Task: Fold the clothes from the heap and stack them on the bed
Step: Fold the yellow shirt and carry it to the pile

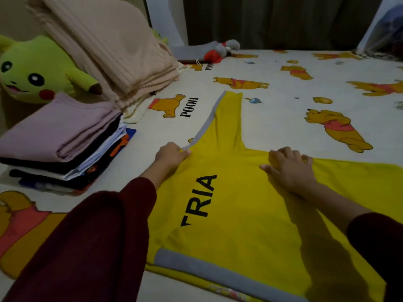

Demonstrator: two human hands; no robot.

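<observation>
A yellow shirt (239, 214) with grey trim and black letters lies spread on the bed (283, 118), one sleeve stretching away from me. My left hand (171, 156) pinches the grey-trimmed edge where that sleeve meets the body. My right hand (290, 168) rests on the shirt near the base of the sleeve, fingers loosely bent, pressing the cloth down. A stack of folded clothes (63, 144) with a lilac piece on top sits at the left.
A green plush toy (32, 70) leans at the far left. A beige ribbed folded cloth (113, 51) rises behind the stack. A grey and red plush (218, 51) lies at the back by a dark curtain (272, 20).
</observation>
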